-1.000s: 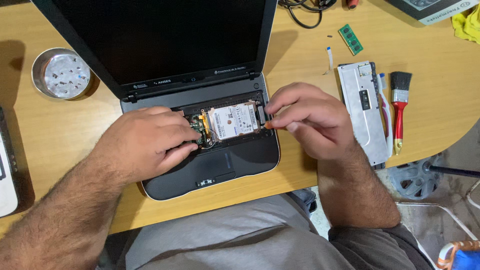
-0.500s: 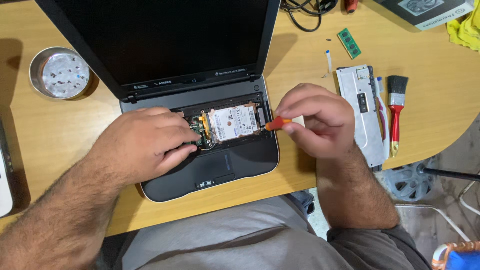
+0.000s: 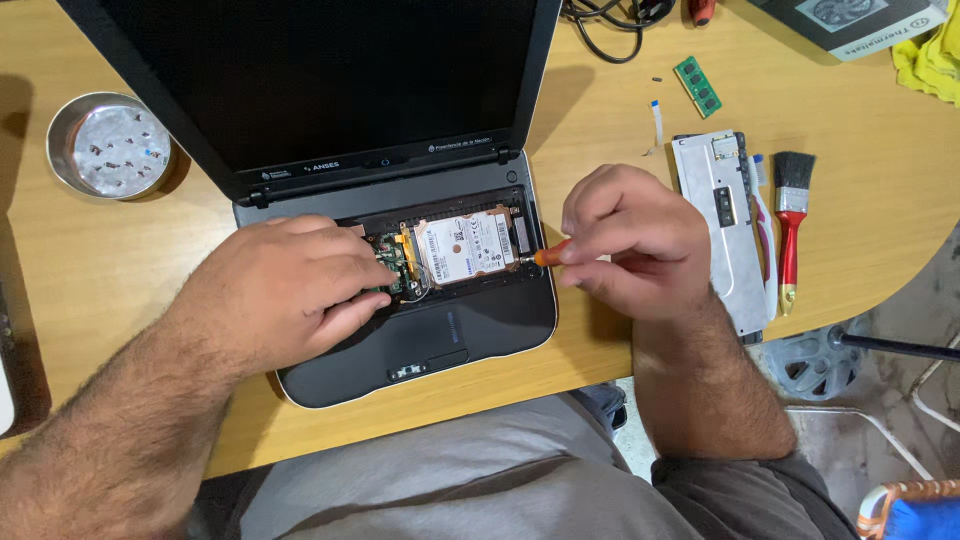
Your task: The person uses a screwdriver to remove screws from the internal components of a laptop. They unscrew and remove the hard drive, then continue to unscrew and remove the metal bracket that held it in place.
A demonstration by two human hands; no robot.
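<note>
Both grips were busy at the opened laptop (image 3: 400, 330): my right hand (image 3: 635, 245) was clamped round a small orange-handled screwdriver (image 3: 548, 255), its tip at the right edge of the hard drive (image 3: 465, 245), while my left hand (image 3: 285, 300) pressed down with fingers bent on the green circuit board (image 3: 392, 268) just left of that drive, closed on nothing that I could see. The one drive lay in its bay below the hinge, between my two hands, still seated. Judging by how things lay, the work was partway: the keyboard cover was already off and the bay was bare, but the drive had not been lifted out. Farther out on the bench (image 3: 600, 110) I counted one grey metal plate (image 3: 722, 225) to the right of my right hand, one red-handled brush (image 3: 790, 225) beside it, one green memory stick (image 3: 697, 86) above them, and one round metal dish (image 3: 108, 148) at the left holding several small screws, too tiny to count. Black cables (image 3: 610, 22) lay at the top edge.
</note>
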